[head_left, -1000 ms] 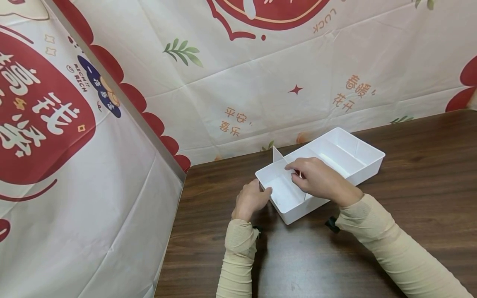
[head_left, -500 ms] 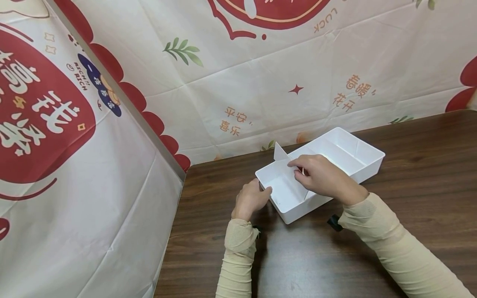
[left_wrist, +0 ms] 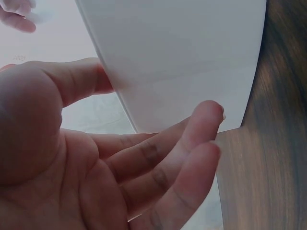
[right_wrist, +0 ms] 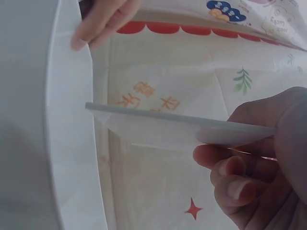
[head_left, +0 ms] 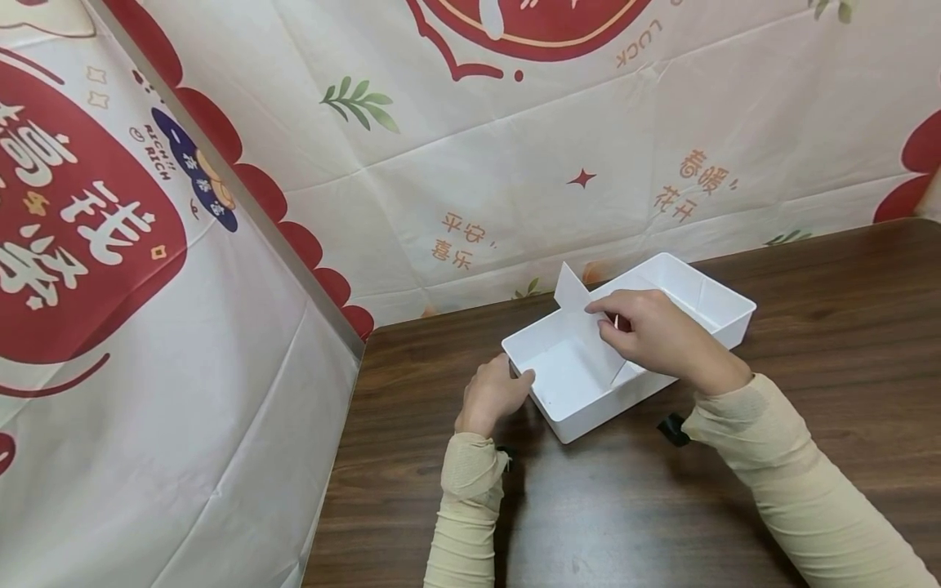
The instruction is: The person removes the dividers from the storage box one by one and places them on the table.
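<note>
A long white plastic organizer box (head_left: 616, 405) sits at an angle on the table, split inside by upright walls. My left hand (head_left: 491, 397) grips its near left end; in the left wrist view the thumb lies over the wall and the fingers (left_wrist: 206, 120) are outside it. My right hand (head_left: 656, 333) pinches a thin white divider (head_left: 572, 287) between thumb and fingers. The divider stands tilted across the box, one corner poking above the far rim. In the right wrist view the divider (right_wrist: 168, 118) shows nearly edge-on. Part of the box's right half is hidden by the right hand.
The dark wood-grain table (head_left: 617, 514) extends to both sides of the box. A printed white cloth (head_left: 515, 163) hangs close behind the box, and a second printed cloth (head_left: 243, 392) hangs along the left. A small black object (head_left: 673, 429) is at the right wrist.
My right hand has moved right and slightly away, carrying the divider along the box. The divider's corner now stands higher above the rim. The left hand and box have stayed nearly still.
</note>
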Demonstrator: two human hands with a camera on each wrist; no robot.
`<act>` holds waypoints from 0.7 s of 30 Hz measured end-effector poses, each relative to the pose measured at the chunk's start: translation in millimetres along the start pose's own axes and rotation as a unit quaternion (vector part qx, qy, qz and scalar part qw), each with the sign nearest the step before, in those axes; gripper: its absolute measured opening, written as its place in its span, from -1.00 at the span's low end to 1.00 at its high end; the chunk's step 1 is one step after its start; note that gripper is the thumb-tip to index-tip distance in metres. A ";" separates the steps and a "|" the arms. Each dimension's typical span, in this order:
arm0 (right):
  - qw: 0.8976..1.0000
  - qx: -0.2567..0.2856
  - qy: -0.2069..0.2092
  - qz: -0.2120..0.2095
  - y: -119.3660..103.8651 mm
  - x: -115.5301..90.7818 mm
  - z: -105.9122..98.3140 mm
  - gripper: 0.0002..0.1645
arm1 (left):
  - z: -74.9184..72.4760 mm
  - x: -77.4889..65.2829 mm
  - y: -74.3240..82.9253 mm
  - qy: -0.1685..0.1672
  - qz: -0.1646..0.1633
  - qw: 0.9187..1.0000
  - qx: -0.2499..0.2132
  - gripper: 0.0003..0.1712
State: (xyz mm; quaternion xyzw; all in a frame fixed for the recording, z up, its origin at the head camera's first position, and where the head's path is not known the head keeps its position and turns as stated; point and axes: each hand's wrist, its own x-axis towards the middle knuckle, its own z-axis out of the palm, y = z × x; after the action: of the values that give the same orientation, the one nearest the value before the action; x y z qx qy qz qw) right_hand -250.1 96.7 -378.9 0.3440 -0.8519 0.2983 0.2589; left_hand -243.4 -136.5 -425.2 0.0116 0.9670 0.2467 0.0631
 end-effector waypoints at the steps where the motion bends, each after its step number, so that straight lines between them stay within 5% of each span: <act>1: 1.000 -0.002 0.002 0.003 0.7 -0.4 -1.8 -0.74 | -0.1 -0.2 0.1 -0.001 -0.001 1.000 -0.002 -0.48; 21: 0.995 -0.075 -0.003 0.072 26.2 -34.0 -42.4 -0.75 | 0.2 -2.2 0.6 -0.006 -0.007 1.000 -0.001 -0.45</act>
State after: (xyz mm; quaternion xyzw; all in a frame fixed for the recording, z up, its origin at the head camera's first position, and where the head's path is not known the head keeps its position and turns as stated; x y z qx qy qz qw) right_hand -238.1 155.8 -380.3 0.2627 -0.8951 0.2503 0.2592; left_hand -241.2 -136.0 -424.9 0.0066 0.9664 0.2471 0.0709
